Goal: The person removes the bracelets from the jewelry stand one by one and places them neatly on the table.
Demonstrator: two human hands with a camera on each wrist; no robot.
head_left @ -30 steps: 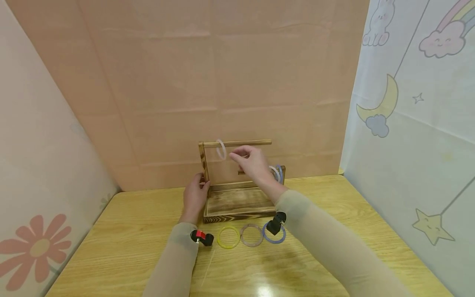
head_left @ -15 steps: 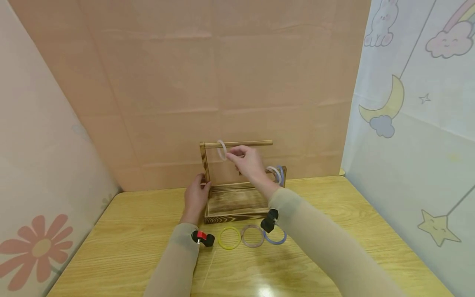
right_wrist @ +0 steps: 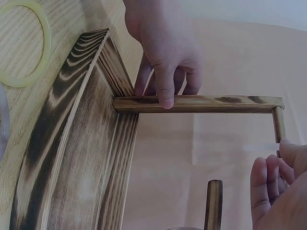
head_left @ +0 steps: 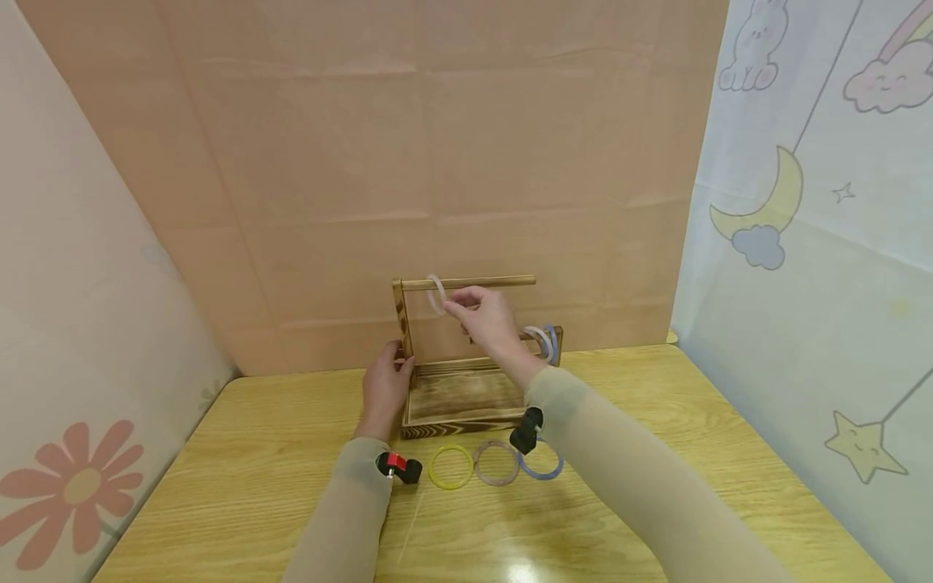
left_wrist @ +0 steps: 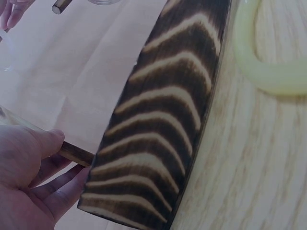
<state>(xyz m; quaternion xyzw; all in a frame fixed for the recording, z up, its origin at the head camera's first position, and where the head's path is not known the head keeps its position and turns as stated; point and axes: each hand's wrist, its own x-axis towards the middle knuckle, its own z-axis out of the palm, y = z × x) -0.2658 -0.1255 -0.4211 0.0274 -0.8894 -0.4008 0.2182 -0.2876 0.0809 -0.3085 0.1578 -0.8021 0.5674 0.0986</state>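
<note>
A brown wooden stand (head_left: 445, 430) has a tall left post (right_wrist: 211, 103), and a top bar (head_left: 503, 281) runs right from it. My left hand (head_left: 382, 385) grips this post low down, thumb on the near side and fingers behind, as the right wrist view shows. Around the top bar, near its left end, hangs a pale whitish bangle (head_left: 440, 290). My right hand (head_left: 490, 320) pinches the bangle's right edge between thumb and fingertips. White (head_left: 539, 332) and blue (head_left: 554, 344) bangles hang on a lower rod at the right, partly behind my right wrist.
On the wooden table (head_left: 277, 437), before the stand, lie a yellow bangle (head_left: 432, 468), a pinkish-brown bangle (head_left: 477, 470) and a blue bangle (head_left: 543, 477) in a row. My right wrist camera (head_left: 527, 431) overlaps the blue one. A peach cloth (head_left: 313, 162) hangs behind.
My right hand has shifted slightly left, from just beside the pale bangle to its edge. The left hand keeps its grip on the post.
</note>
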